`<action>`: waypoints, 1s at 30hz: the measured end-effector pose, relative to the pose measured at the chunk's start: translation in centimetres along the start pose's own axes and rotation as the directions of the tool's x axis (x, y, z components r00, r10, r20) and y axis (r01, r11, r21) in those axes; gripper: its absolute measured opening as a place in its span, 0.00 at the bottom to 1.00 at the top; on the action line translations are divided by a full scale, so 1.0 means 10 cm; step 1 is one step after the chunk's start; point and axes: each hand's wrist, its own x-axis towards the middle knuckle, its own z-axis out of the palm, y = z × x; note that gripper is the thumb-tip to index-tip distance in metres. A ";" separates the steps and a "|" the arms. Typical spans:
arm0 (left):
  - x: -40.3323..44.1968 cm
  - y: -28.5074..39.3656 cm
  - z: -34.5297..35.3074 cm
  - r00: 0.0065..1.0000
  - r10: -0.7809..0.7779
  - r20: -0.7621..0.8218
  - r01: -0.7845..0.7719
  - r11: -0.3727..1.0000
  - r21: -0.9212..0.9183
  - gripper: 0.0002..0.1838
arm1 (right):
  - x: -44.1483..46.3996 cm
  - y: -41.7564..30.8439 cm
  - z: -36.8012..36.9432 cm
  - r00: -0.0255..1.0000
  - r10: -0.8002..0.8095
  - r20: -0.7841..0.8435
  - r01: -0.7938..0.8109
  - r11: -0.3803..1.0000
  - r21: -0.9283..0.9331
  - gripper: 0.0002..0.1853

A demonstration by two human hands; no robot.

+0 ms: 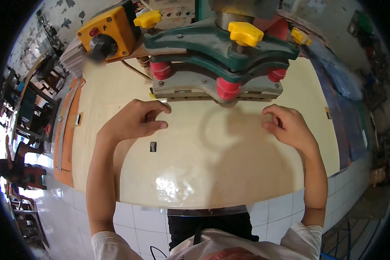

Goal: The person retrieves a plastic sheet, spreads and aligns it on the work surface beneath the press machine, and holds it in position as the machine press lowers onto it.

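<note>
My left hand (145, 118) is over the cream sheet (195, 164), near the lower left corner of the press head. Its fingers are curled, with a gap between thumb and index finger and nothing visible in it. On the opposite side, my right hand (286, 125) is near the head's lower right corner, fingers bent, thumb and index fingertip apart. Between and beyond the hands is the press head, with a grey metal plate (190, 88), a dark green frame (195, 45) and red cylindrical mounts (228, 89). A small dark rectangular piece (153, 147) lies below my left hand.
A yellow control box (110, 32) with a red button and a black knob stands at the back left. Yellow star knobs (245, 34) top the press. Clear plastic sheeting (338, 71) lies at the right. Furniture stands along the far left.
</note>
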 end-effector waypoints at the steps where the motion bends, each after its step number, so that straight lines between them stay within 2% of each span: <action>1: 0.01 -0.01 0.01 1.000 0.004 -0.003 -0.004 1.000 -0.002 0.16 | -0.01 0.01 0.00 1.000 -0.014 -0.013 0.014 1.000 0.002 0.15; 5: 0.01 0.01 0.01 1.000 -0.008 -0.010 0.008 1.000 0.013 0.16 | -0.01 -0.02 -0.04 0.999 0.028 0.027 -0.027 0.999 -0.045 0.16; 18: -0.02 0.00 0.00 1.000 -0.026 -0.001 0.026 1.000 -0.014 0.16 | -0.01 0.00 -0.03 0.999 0.015 0.041 -0.013 0.998 -0.067 0.16; 20: -0.01 -0.02 0.00 0.998 0.064 0.002 -0.064 0.998 0.007 0.16 | 0.00 0.00 -0.04 0.999 0.012 0.038 -0.009 0.998 -0.067 0.16; 23: -0.01 -0.08 0.01 0.994 0.109 -0.010 -0.109 0.993 0.039 0.16 | -0.01 0.00 -0.03 0.999 -0.001 0.041 0.004 0.997 -0.071 0.16; 25: -0.01 -0.06 0.01 0.997 0.076 -0.002 -0.076 0.997 0.023 0.16 | -0.01 -0.03 -0.02 0.998 -0.050 -0.038 0.049 0.999 -0.017 0.10; 26: 0.00 -0.04 0.01 0.999 0.039 0.009 -0.039 0.999 0.009 0.16 | -0.01 -0.02 -0.01 0.998 -0.042 -0.046 0.041 0.999 -0.022 0.10; 28: -0.01 0.01 0.01 1.000 0.024 0.007 -0.024 1.000 0.014 0.17 | 0.01 0.00 0.01 0.992 0.038 -0.120 -0.023 0.992 0.123 0.04; 29: -0.01 0.03 0.01 1.000 -0.003 -0.004 0.003 1.000 0.016 0.17 | 0.01 0.00 0.00 0.990 0.049 -0.129 -0.033 0.993 0.116 0.04; 30: -0.01 0.03 0.01 1.000 0.012 -0.001 -0.012 1.000 0.015 0.17 | 0.01 0.00 -0.01 0.932 0.015 -0.361 0.038 0.989 0.140 0.03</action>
